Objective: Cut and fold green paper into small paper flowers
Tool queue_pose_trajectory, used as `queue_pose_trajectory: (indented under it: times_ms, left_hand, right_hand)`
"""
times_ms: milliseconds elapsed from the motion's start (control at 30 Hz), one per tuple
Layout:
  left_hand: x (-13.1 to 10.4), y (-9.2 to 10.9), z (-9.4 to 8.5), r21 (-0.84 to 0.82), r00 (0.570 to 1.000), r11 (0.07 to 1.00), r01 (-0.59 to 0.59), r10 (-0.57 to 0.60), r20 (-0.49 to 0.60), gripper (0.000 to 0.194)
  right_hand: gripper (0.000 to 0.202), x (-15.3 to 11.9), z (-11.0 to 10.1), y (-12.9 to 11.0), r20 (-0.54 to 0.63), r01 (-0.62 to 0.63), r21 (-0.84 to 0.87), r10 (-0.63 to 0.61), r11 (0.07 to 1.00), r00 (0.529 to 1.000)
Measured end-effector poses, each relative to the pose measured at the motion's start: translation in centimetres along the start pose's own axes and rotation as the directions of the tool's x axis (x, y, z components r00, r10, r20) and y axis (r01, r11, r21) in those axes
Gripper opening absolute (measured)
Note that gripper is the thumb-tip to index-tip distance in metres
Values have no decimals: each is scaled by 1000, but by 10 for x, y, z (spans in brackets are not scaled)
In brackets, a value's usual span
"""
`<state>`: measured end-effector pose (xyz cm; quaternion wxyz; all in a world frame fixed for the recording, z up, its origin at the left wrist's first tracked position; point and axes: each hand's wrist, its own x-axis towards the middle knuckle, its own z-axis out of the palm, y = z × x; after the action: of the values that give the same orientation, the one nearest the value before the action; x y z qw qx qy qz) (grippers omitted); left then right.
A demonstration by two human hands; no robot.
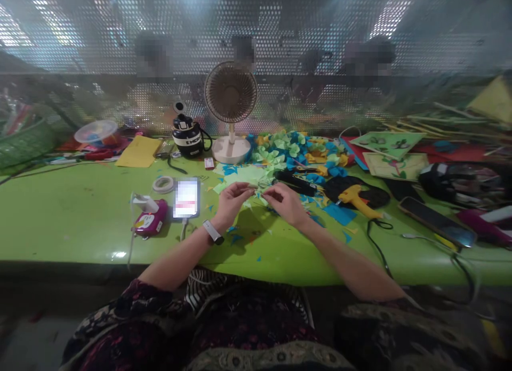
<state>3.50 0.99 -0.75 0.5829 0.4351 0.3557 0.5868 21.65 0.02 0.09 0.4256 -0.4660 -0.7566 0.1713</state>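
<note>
Centrally, the left hand (235, 199) and right hand (285, 200) almost meet above paper scraps (236, 238), both closed in a pinch; I cannot tell on what. Flowers (284, 148), too heaped to count, lie at one o'clock, one fan (231, 93) at eleven, one glue gun (357, 199) at three. The table (80, 216) is green, the perforated screen (276, 19) at twelve. One bottle (189, 140), at ten, reads "EN…".

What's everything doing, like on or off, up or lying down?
Left hand: fingers pinched
Right hand: fingers pinched
Round beige desk fan: upright, spinning unclear
Flat rectangular phone: screen lit
Black-and-white bottle: upright
Yellow plastic glue gun: lying down
White tape roll: flat
Dark phone-like slab: flat
</note>
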Motion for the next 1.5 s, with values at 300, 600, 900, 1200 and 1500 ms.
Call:
queue_pose_trajectory:
  times_ms: [300,600,900,1200,1500]
  left_hand:
    - [-5,3,1,217,991,970,-114,97,89,32]
    - [-6,9,2,317,975,925,-209,174,136,24]
    - [-6,11,1,358,971,905,-229,189,144,21]
    - [-4,7,-3,319,982,933,-166,126,142,25]
    - [-1,6,-2,58,991,998,-28,21,130,36]
  right_hand:
    - [22,-1,-1,-1,-37,129,-141,-135,982,990]
    - [24,-3,-3,3,51,247,-252,-242,936,969]
    - [24,-4,-3,4,69,277,-287,-269,917,961]
    - [24,-4,-2,3,44,281,-256,-279,925,959]
    - [20,-4,-12,-8,-100,125,-62,-131,990,986]
